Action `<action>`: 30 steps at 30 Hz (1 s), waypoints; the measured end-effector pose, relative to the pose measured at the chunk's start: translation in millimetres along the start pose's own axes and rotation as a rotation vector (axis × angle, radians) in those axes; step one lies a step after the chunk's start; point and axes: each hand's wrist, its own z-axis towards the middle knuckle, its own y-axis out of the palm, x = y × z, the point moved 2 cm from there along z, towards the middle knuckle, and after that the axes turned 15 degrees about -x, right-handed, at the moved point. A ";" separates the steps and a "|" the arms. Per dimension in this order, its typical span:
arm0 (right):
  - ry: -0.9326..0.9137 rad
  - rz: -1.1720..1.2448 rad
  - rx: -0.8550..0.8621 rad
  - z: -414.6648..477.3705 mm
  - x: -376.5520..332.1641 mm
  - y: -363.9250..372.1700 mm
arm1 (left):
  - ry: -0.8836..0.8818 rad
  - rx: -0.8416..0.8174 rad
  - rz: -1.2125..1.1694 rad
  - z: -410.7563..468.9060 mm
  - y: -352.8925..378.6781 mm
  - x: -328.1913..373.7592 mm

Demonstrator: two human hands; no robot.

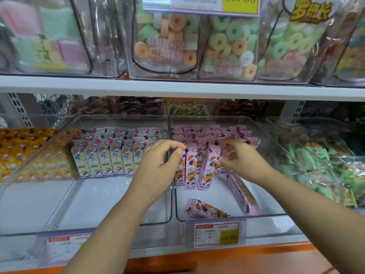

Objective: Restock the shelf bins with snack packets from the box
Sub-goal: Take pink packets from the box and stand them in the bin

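Note:
A clear shelf bin holds rows of upright pink snack packets. My left hand reaches over the divider, and its thumb and fingers curl at the top of a front pink packet. My right hand pinches the top of the neighbouring upright pink packet. Two more pink packets lie flat on the bin floor, one near the front and one to the right. No box is in view.
The clear bin to the left holds grey-white packets standing at its back. Yellow packets fill the far-left bin and green packets the right one. Price tags hang on the front. A shelf above carries candy jars.

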 end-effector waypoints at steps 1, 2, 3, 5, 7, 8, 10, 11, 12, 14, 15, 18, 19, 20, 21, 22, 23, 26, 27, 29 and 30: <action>0.010 0.000 -0.015 -2.1 2.1 -1.2 | -0.001 0.000 0.001 -0.1 0.2 0.4; 0.012 0.008 -0.033 -3.0 2.5 -1.1 | -0.001 0.001 0.004 -0.1 0.2 0.7; 0.004 0.016 -0.042 -2.8 1.3 -0.3 | -0.001 0.001 0.008 0.0 0.3 1.0; -0.015 0.011 -0.019 1.4 -3.7 2.8 | 0.002 0.004 0.010 -0.1 0.4 1.5; -0.024 0.002 0.017 6.3 -8.7 6.6 | 0.003 0.011 0.006 -0.6 0.2 1.7; -0.024 -0.003 0.030 8.1 -9.2 8.1 | 0.003 0.012 0.007 -0.8 0.0 1.7; -0.023 -0.013 0.054 8.5 -7.0 9.4 | 0.004 0.015 0.015 -0.8 0.0 1.4; -0.028 -0.007 0.056 7.3 -5.9 9.6 | 0.005 0.016 0.017 -0.6 -0.1 1.4; -0.037 0.001 0.049 6.3 -5.6 9.9 | 0.004 0.016 0.018 -0.2 0.0 1.1; -0.073 -0.003 0.037 7.1 -8.5 11.1 | 0.002 0.014 0.012 0.7 0.2 0.5; -0.094 -0.016 0.040 9.4 -11.1 12.1 | 0.003 0.013 0.007 0.9 0.3 0.2; -0.131 -0.066 0.059 19.9 -19.8 14.9 | 0.009 0.013 -0.009 0.6 0.3 -0.3; -0.130 -0.082 0.071 22.4 -22.4 15.2 | 0.008 0.013 -0.008 0.5 0.2 -0.1; -0.132 -0.088 0.086 23.7 -24.2 15.5 | 0.007 0.013 -0.002 0.2 0.0 0.0; -0.136 -0.086 0.102 24.1 -25.3 16.2 | 0.005 0.014 0.003 0.2 -0.2 0.1; -0.142 -0.079 0.116 23.8 -25.3 17.4 | 0.002 0.015 0.007 0.3 -0.3 0.1; -0.146 -0.077 0.123 23.2 -24.4 18.9 | 0.000 0.015 0.008 0.3 -0.3 0.3; -0.147 -0.120 0.085 25.5 -19.4 23.3 | 0.001 0.013 0.010 -0.2 0.0 0.9; -0.134 -0.129 0.065 26.4 -18.7 22.5 | 0.001 0.011 0.012 -0.4 0.0 1.2; -0.113 -0.118 0.042 25.9 -19.2 18.4 | 0.009 0.007 0.017 -1.0 -0.1 1.5; -0.112 -0.100 0.041 24.4 -20.1 15.9 | 0.013 0.004 0.016 -1.2 -0.6 1.8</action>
